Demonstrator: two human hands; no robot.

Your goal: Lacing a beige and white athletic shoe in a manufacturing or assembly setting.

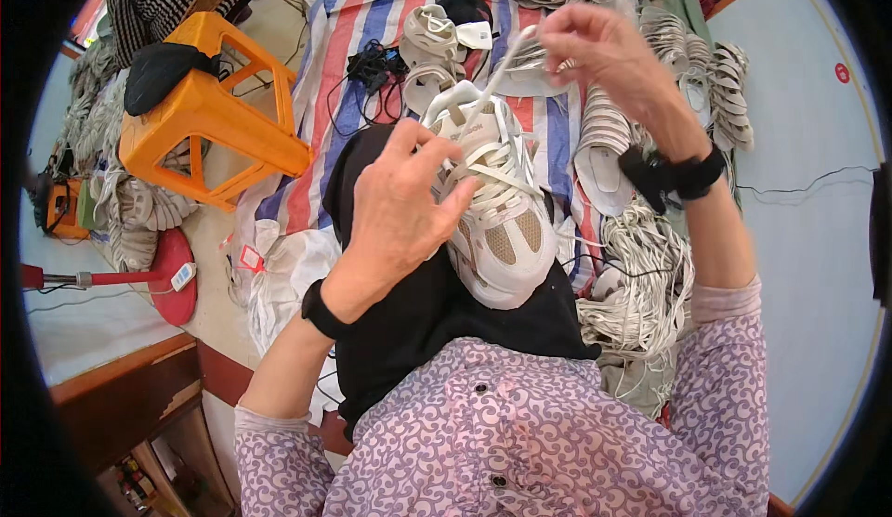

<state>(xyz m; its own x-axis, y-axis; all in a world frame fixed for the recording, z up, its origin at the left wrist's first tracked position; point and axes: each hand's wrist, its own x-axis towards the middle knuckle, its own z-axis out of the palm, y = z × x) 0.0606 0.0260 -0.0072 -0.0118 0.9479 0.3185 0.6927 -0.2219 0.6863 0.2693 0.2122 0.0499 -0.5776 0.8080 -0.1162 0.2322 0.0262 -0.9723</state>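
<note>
A white and beige sneaker (pixel 506 271) rests on my lap over black cloth, its toe toward me. My left hand (pixel 398 199) is curled against the left side of the shoe, thumb and fingers by the lacing; some fingertips are hidden. Up and to the right, my right hand (pixel 609 62) pinches the end of a white shoelace (pixel 502 69). That lace runs taut and slanting down from my fingers to the upper eyelets. Flat cream laces cross loosely over the tongue.
A heap of white laces (pixel 641 280) lies right of my lap. Stacked shoe uppers (pixel 602 155) stand beyond it on a striped sheet (pixel 362 6). More sneakers (pixel 432 39) sit ahead near black cables (pixel 376 66). An orange stool (pixel 209 113) stands at left.
</note>
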